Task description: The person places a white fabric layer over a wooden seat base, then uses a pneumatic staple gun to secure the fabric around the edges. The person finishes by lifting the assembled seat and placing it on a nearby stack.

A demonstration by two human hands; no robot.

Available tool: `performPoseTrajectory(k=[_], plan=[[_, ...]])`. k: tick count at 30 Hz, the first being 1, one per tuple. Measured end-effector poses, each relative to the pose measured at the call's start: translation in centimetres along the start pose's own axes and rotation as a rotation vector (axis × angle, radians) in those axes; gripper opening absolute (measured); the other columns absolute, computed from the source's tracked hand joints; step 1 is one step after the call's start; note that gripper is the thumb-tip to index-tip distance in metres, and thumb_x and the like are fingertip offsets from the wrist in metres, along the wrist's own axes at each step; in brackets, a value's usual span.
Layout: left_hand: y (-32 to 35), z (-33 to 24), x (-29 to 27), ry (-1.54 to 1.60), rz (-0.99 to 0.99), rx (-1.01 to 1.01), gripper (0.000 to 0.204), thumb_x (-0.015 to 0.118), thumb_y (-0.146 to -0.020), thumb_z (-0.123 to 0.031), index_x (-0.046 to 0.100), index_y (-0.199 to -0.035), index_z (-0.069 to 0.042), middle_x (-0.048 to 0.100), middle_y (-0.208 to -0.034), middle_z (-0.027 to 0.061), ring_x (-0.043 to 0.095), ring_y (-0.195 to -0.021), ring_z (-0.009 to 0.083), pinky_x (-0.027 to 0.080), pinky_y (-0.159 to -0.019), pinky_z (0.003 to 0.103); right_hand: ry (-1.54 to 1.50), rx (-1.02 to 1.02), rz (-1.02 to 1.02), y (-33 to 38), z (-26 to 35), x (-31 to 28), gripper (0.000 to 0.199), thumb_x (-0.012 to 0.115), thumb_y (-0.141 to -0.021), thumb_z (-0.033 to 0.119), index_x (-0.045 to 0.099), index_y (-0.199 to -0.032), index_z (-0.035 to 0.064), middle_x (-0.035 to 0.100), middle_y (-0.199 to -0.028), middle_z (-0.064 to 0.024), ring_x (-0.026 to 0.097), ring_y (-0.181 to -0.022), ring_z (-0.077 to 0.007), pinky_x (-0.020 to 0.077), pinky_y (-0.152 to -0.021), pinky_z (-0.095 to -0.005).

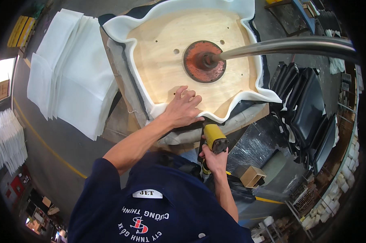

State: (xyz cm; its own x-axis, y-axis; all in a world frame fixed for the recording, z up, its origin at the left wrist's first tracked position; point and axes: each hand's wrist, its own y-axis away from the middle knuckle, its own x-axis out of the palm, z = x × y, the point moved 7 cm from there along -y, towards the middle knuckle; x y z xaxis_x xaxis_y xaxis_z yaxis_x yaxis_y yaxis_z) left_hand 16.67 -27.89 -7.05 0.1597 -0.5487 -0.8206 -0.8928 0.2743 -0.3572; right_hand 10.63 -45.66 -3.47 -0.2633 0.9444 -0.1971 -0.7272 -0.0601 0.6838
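Observation:
A light wooden seat board [158, 56] lies face up, with white foam [131, 69] standing in waves round its rim and black cover material [241, 106] showing outside it. My left hand [183, 108] is at the near edge, fingers bent over the wood and thumb beside the foam, closed over the foam edge; what lies under the palm is hidden. In my right hand [215, 158] is a yellow staple gun [214, 133], gripped by its handle. Its nose is near the board's near edge, beside my left thumb; contact there cannot be made out.
A round orange-red disc [205, 61] on a curved metal tube [288, 46] presses on the board's middle. White foam sheets [75, 69] are stacked at left. Black upholstery pieces [306, 109] pile up at right, with a small wooden box [252, 177] near my right forearm.

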Motion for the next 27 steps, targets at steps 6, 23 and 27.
performPoseTrajectory(k=[6, 23, 27], plan=[[0.0, 0.3, 0.4, 0.036, 0.035, -0.060, 0.037, 0.081, -0.069, -0.047, 0.073, -0.070, -0.011, 0.061, -0.105, 0.0068, 0.051, -0.111, 0.0295, 0.033, -0.108, 0.057, -0.012, 0.029, 0.019, -0.7, 1.3, 0.6, 0.040, 0.060, -0.091, -0.005, 0.058, -0.131, -0.0058, 0.071, -0.117, -0.0127, 0.063, -0.060, -0.0125, 0.0523, -0.054, -0.0271], [-0.1, 0.4, 0.0, 0.069, 0.138, -0.099, 0.032, 0.079, -0.077, -0.042, 0.069, -0.076, -0.012, 0.056, -0.106, 0.0095, 0.049, -0.108, 0.0304, 0.036, -0.095, 0.049, -0.035, 0.067, 0.017, -2.0, 1.9, -0.5, 0.043, 0.062, -0.090, -0.002, 0.058, -0.133, -0.0037, 0.072, -0.113, -0.0106, 0.062, -0.057, -0.0116, 0.0524, -0.052, -0.0278], [0.1, 0.4, 0.0, 0.019, 0.072, -0.089, 0.028, 0.080, -0.074, -0.041, 0.069, -0.074, -0.015, 0.056, -0.107, 0.0084, 0.047, -0.108, 0.0289, 0.035, -0.093, 0.047, -0.053, -0.004, 0.044, -1.5, 1.9, 0.1, 0.054, 0.061, -0.089, -0.005, 0.051, -0.142, -0.0005, 0.070, -0.115, -0.0115, 0.061, -0.059, -0.0111, 0.0520, -0.053, -0.0269]])
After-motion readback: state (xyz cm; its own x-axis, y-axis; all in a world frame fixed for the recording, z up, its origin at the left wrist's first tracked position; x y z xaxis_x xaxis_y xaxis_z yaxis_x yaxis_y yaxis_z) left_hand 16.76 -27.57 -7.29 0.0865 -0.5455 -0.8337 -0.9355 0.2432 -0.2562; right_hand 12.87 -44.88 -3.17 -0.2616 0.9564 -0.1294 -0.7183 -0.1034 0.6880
